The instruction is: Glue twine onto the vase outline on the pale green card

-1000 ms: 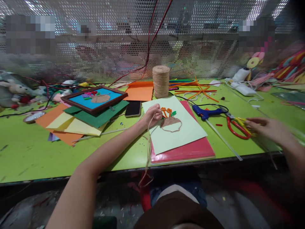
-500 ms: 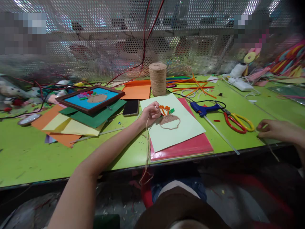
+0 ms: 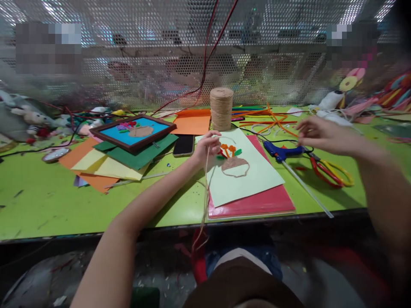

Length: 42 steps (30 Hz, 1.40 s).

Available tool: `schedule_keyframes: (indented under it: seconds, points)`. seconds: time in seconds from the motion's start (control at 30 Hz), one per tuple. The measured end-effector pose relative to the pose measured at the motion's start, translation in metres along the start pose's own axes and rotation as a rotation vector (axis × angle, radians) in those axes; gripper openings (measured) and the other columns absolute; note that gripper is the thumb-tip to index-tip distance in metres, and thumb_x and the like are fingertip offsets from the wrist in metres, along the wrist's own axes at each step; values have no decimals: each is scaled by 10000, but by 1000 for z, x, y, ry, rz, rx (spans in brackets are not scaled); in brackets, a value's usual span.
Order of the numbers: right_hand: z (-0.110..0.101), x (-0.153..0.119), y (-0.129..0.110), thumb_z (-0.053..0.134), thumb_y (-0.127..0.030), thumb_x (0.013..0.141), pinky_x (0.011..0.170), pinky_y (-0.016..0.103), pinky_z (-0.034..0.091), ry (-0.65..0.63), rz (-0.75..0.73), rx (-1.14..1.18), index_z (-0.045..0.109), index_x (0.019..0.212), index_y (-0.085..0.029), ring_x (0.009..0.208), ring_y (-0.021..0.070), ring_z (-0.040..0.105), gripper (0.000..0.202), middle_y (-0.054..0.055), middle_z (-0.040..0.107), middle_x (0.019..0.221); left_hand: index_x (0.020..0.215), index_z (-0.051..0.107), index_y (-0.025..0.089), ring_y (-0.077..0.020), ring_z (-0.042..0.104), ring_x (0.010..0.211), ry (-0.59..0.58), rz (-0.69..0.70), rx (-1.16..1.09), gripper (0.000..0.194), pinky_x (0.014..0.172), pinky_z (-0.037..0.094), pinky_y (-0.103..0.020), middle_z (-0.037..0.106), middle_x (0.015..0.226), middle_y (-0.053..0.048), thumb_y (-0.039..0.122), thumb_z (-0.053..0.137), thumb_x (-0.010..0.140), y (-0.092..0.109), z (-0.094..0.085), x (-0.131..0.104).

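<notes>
My left hand (image 3: pixel 208 149) is closed on a strand of jute twine (image 3: pixel 206 188), whose long ends hang past the table edge. A short end curves out above the fingers. Beneath this hand lies a pale green sheet (image 3: pixel 257 171) bearing a twine bowl shape (image 3: pixel 236 167), its upper part filled in, with orange flowers (image 3: pixel 228 149) and green leaves above it. My right hand (image 3: pixel 313 133) is raised over the blue glue gun (image 3: pixel 282 150), slightly blurred, fingers bent and apart from the thumb, with nothing visible in it. Red-and-yellow-handled scissors (image 3: pixel 332 171) lie below that hand.
A twine spool (image 3: pixel 221 109) stands behind the sheet, beside orange paper (image 3: pixel 192 122). To the left are a phone (image 3: pixel 183 146), a framed picture (image 3: pixel 133 131) and coloured papers (image 3: pixel 138 154). Orange pipe cleaners (image 3: pixel 272 122) lie at the back. A red folder (image 3: pixel 253 209) supports the sheet.
My right hand has moved up and left from the table's right front, to above the glue gun. My left hand keeps the twine, lifted slightly. The whole view has shifted a little.
</notes>
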State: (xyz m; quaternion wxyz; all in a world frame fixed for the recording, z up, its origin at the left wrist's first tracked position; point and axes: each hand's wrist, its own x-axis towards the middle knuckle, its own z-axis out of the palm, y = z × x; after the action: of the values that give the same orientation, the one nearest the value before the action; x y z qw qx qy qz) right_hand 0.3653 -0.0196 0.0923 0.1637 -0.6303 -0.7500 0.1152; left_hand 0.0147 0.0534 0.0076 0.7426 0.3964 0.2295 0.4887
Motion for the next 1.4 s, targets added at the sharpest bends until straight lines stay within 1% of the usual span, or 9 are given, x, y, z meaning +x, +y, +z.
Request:
schedule_keyframes:
  seconds: [0.13,0.27,0.5,0.7,0.83,0.93,1.1,1.23,1.4]
  points:
    - [46,13,-65,652,-380,782,686,294,511,-170,-113,436,494,1066,-184,793,160,638,379,63,645,889,801,544,214,-42,342,442,201,286,89,147,463,259,-167,337,558,78,132,665,779,38,0,6]
    - [66,26,-66,798,-424,621,733,331,545,-122,-108,629,552,981,-202,832,171,650,489,57,640,990,814,582,216,-100,494,592,380,598,640,113,571,302,-199,406,601,46,216,695,824,67,-24,9]
    - [77,31,-60,858,-419,563,763,360,556,-108,-54,763,565,908,-200,781,164,664,503,13,662,840,778,600,176,-300,579,1001,347,391,1810,114,761,350,-297,604,791,-102,246,599,868,61,-47,9]
    - [83,22,-67,812,-428,655,703,330,534,-283,-153,748,559,951,-190,730,155,674,456,11,690,778,510,536,169,-192,546,714,58,504,1479,385,636,286,-246,560,631,-61,304,650,852,28,5,-7]
    - [92,16,-77,770,-448,703,734,332,533,-300,-257,706,591,918,-181,766,158,676,386,38,705,826,817,716,208,-144,552,656,-390,315,1224,67,591,284,-209,670,738,-27,254,741,775,7,35,-28]
    - [91,11,-81,711,-468,752,759,332,530,-254,-317,659,600,919,-186,800,170,683,345,53,714,856,800,708,196,-123,522,556,-425,187,1206,13,568,288,-213,635,619,-5,205,715,795,1,44,-38]
    - [61,10,-49,587,-363,835,807,338,496,-206,-332,221,641,1076,-190,903,202,669,302,85,721,1030,832,663,161,-111,526,539,-556,131,1272,229,593,358,-216,605,612,8,306,524,943,7,38,-40]
    - [37,17,5,549,-141,772,825,347,460,-194,-42,-160,677,1037,-144,954,243,650,295,137,715,1075,892,627,159,-132,573,696,-524,238,1512,284,655,388,-221,648,768,-19,324,416,986,-2,14,-47]
    - [46,31,42,562,-42,725,946,303,423,-254,2,-223,625,1266,-73,1175,247,576,545,195,612,1328,888,633,190,-122,563,592,-629,366,1732,348,547,304,-230,654,690,-11,390,371,1000,-21,-9,-67]
